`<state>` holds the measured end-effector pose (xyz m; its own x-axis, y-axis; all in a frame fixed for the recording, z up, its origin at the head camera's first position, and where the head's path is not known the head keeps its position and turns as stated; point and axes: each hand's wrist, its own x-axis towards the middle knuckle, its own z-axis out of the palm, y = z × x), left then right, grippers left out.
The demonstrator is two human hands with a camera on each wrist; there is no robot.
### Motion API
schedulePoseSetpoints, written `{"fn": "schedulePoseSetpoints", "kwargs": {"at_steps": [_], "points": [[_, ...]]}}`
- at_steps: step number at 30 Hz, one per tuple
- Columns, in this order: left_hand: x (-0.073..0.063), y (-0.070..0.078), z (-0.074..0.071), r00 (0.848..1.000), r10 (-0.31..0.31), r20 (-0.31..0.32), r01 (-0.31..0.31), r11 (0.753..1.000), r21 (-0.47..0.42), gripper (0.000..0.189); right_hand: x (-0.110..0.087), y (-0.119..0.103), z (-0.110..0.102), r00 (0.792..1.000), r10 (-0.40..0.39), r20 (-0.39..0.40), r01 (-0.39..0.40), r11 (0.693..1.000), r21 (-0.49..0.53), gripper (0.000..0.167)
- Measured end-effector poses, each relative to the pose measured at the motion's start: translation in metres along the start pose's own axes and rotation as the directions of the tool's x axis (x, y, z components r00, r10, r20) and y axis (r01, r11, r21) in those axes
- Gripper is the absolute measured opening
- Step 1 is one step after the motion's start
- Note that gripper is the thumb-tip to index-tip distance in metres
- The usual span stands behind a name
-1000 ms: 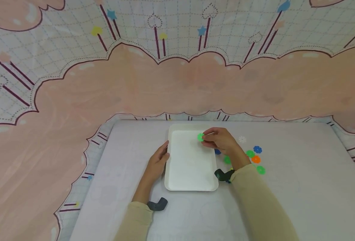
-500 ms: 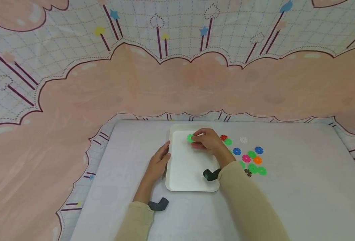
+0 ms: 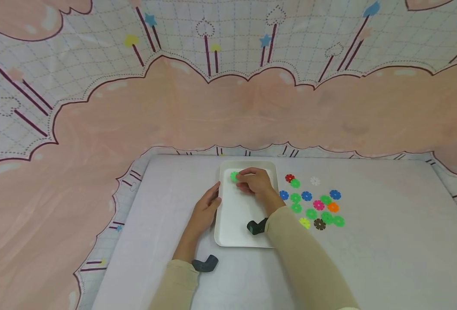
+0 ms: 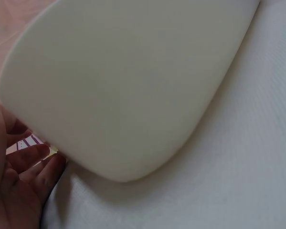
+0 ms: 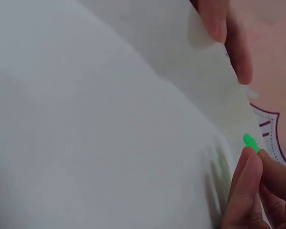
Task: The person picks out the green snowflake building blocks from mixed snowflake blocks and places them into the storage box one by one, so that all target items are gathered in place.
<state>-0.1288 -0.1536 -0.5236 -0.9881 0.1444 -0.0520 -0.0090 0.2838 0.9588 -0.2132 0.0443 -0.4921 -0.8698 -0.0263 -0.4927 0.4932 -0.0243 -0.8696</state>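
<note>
Pinching a green disc (image 3: 234,176), the right hand (image 3: 254,181) holds it at the far left of the white tray (image 3: 234,219), contact unclear, while the left hand (image 3: 206,209) grips the left rim (image 3: 216,223). Bracing that rim should stop the tray from sliding; a low, light release then seems best, so the disc settles flat. Loose discs (image 3: 318,205) lie right of the tray.

The tray (image 3: 232,224) sits toward the far edge of the surface (image 3: 387,249), left of the loose discs (image 3: 306,196) on it. The left hand (image 3: 205,209) is at the tray's left rim; the right hand (image 3: 256,183), with the held disc (image 3: 234,176), is above its far part. The backdrop (image 3: 228,107) stands behind.
</note>
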Motion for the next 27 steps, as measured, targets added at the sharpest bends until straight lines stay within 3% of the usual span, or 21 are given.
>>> {"fn": "schedulePoseSetpoints", "kwargs": {"at_steps": [6,15,27], "points": [[-0.001,0.004,-0.001,1.000,-0.008,-0.006,0.008,1.000,0.022,0.053,0.009,0.003,0.009,0.998,-0.027,-0.061,0.025,0.999,-0.028,0.019],[0.000,0.007,-0.001,1.000,-0.012,-0.002,0.012,1.000,0.029,0.052,0.011,-0.001,0.010,0.995,0.029,-0.091,-0.037,0.996,-0.086,0.017],[-0.001,0.002,-0.001,1.000,-0.004,-0.002,0.004,1.000,0.003,0.052,0.016,0.009,0.018,0.989,-0.042,-0.140,0.027,0.994,-0.104,0.013]]}}
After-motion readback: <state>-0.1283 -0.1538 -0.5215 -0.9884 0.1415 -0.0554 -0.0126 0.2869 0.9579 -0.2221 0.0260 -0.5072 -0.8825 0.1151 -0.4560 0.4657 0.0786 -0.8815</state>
